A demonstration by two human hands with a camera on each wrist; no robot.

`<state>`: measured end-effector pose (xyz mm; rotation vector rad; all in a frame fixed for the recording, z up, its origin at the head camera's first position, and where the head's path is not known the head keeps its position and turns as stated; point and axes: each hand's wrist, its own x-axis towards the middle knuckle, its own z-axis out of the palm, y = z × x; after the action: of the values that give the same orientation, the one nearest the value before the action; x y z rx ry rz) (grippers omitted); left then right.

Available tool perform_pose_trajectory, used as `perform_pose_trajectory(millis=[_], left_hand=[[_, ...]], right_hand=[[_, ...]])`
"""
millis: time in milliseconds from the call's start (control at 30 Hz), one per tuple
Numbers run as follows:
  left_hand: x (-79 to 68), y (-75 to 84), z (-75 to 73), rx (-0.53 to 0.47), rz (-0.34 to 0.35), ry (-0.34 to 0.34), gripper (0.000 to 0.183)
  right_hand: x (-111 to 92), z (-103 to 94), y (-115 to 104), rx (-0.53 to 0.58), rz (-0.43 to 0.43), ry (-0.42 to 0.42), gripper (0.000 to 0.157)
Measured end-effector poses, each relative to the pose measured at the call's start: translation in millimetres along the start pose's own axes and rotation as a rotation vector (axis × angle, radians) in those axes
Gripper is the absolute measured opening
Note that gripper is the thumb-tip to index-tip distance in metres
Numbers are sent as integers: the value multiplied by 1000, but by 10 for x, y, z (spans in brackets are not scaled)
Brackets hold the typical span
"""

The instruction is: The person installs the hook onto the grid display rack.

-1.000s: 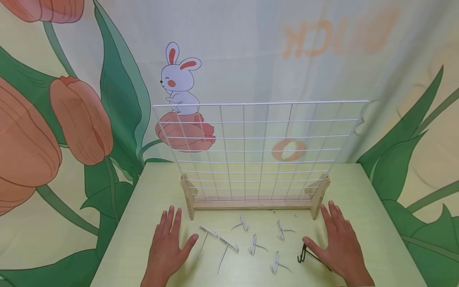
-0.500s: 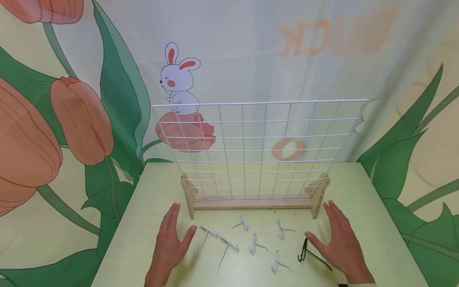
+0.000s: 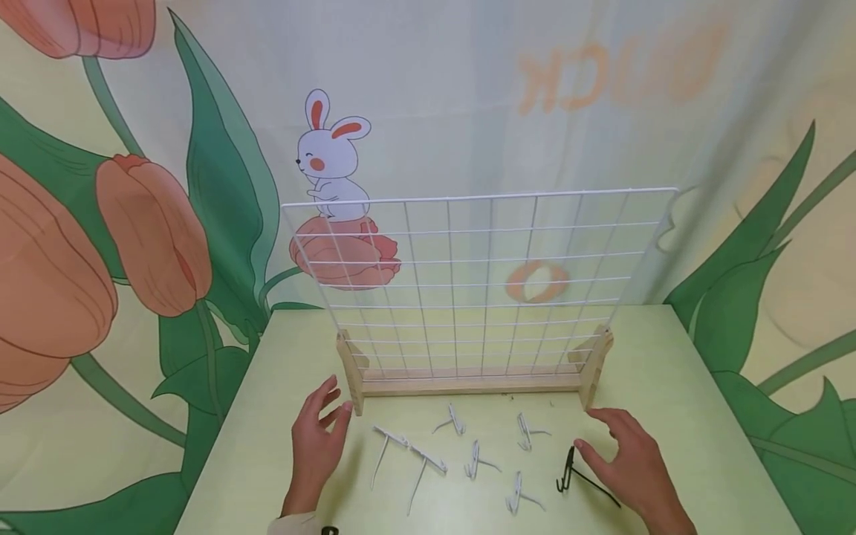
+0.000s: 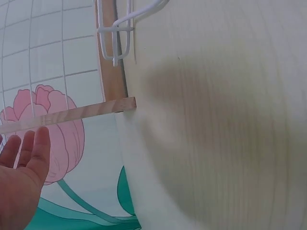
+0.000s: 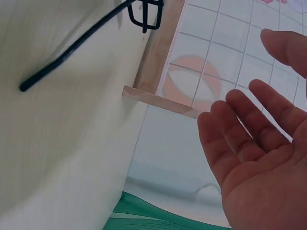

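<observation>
Compared with the earlier head frames, my fingers are now more bent: left hand (image 3: 316, 442), lower left of centre, has its thumb drawn nearer the fingers; right hand (image 3: 631, 461), lower right, bends its fingers inward. Both are loosely curved and hold nothing. A pale sleeve (image 3: 293, 524) now shows at the bottom edge. Hooks unmoved on the table.

Black hook (image 3: 567, 472): lower right, beside my right thumb in the head view — dark, thin, with one long straight prong. Six white hooks (image 3: 516, 494) lie bottom centre, slender and pronged, two of them nearly end to end. Mid-frame: white wire grid (image 3: 491, 198), rectangular mesh, in a pale wooden stand (image 3: 468, 387) with visible grain — table (image 3: 722, 461) light yellow, smooth.
</observation>
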<state>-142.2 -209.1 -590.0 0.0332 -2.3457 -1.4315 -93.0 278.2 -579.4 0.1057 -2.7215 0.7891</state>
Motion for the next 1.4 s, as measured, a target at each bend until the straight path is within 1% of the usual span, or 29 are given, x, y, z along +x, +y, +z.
perform_pose_trajectory(millis=[100, 167, 267, 400, 533, 633, 833, 1000, 1133, 1233, 1333, 1367, 1400], left_hand=[[51, -72, 33, -39, -14, 34, 49], [85, -122, 54, -67, -15, 54, 48], [135, -194, 79, -117, -20, 74, 47], [187, -255, 100, -155, -43, 78, 46], [263, -266, 135, -157, -61, 68, 47], [312, -257, 174, -164, -76, 73, 48], [361, -280, 253, -234, -120, 84, 46], [394, -312, 296, -275, -120, 79, 47], [423, -291, 321, -269, -141, 64, 46], [437, -273, 337, -263, -155, 66, 43], [443, -278, 352, -250, -148, 79, 40], [442, -236, 342, -243, -148, 77, 39], [444, -239, 343, -235, -144, 77, 39]], right_hand=[[-16, 16, 1, -20, 20, -20, 42], [-30, 23, -2, -28, 49, -53, 39], [-51, 38, -4, -36, 92, -107, 37], [-86, 79, 20, -29, 130, -168, 36], [-103, 128, 70, -18, 160, -217, 34], [-114, 150, 93, -11, 179, -254, 33], [-126, 203, 116, -1, 237, -329, 29], [-124, 262, 120, 4, 302, -396, 30], [-128, 324, 147, 0, 317, -414, 30], [-135, 382, 182, 0, 318, -430, 27], [-144, 440, 211, 11, 341, -459, 24], [-147, 455, 216, 16, 350, -467, 22], [-147, 466, 217, 19, 360, -475, 21]])
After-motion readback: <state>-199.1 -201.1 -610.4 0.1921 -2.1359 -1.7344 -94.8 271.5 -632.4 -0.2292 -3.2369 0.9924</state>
